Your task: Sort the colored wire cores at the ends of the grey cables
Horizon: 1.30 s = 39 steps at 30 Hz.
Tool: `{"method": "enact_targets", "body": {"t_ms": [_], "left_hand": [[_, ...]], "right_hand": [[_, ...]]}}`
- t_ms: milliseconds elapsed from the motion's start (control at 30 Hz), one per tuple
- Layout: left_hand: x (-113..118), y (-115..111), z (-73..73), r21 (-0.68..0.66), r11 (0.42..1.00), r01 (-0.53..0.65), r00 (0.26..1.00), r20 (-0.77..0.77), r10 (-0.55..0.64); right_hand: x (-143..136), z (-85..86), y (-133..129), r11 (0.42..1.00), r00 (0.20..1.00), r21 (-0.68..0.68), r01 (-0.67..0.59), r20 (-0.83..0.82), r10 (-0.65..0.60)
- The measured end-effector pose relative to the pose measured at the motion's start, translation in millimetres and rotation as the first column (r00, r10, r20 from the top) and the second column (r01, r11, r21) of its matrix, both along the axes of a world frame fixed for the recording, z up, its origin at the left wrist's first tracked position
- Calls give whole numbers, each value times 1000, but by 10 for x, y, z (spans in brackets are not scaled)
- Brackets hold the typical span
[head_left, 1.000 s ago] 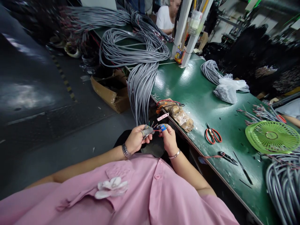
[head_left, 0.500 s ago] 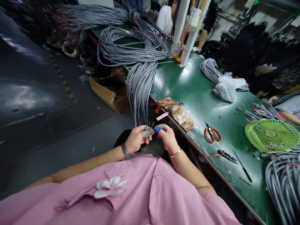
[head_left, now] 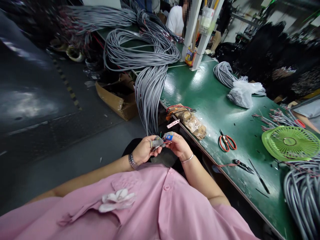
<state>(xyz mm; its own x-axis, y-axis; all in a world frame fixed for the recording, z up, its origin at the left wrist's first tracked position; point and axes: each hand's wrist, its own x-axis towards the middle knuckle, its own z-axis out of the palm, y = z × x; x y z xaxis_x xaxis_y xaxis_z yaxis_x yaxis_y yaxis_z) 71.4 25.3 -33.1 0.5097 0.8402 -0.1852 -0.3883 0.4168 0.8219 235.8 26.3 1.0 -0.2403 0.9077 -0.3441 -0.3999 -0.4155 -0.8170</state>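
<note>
My left hand and my right hand meet in front of my chest, beside the table's near edge. Between their fingertips are thin coloured wires, pinched from both sides. Grey coverings wrap several of my fingertips, and a blue one is on a right-hand digit. How many wires there are is too small to tell. Just beyond my right hand, a pink clip-like piece sticks out by a taped wooden block on the table edge. Grey cables hang over the edge beyond my hands.
On the green table are red-handled scissors, black snips, a thin black tool, a green fan and a plastic bag. A cardboard box stands on the floor. A person sits beyond; another's arm shows right.
My right fingers have turned and opened out slightly, showing more of the blue covering and the wires. My left hand has shifted very slightly.
</note>
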Motion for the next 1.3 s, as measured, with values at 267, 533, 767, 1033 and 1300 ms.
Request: {"method": "enact_targets", "body": {"t_ms": [267,533,767,1033,1300], "left_hand": [[0,-36,72,1,998,-62,995,-76,62],[12,-86,149,30,998,-62,992,-105,65],[11,-106,162,22,996,-92,989,-118,94],[11,-100,144,18,995,-94,988,-120,96],[29,-65,145,23,994,-109,987,-119,111]], "right_hand": [[46,83,-43,991,990,27,133,42,-134],[-41,185,-117,995,964,90,46,259,-68],[-130,109,-131,975,940,189,115,295,-168],[-122,93,-127,982,941,155,108,301,-151],[-189,93,-110,959,917,228,168,320,-237]]}}
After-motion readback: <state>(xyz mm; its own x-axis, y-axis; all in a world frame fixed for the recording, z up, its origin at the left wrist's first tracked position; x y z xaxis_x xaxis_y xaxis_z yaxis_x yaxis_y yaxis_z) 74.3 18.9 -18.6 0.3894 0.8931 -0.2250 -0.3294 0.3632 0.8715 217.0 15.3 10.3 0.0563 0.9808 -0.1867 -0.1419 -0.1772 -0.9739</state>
